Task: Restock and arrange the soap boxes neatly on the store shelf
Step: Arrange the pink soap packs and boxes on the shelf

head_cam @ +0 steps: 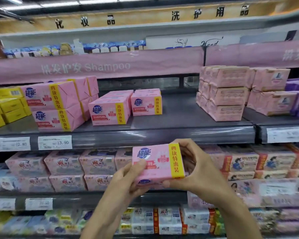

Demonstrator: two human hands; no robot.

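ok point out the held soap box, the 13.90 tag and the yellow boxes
held soap box [160,161]: head view, pink front face
13.90 tag [55,142]: head view, label centre
yellow boxes [10,105]: head view, front of one box

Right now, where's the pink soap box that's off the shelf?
Head view, lower centre: the pink soap box is gripped by the left hand and right hand, just below the shelf edge, beneath the matching boxes.
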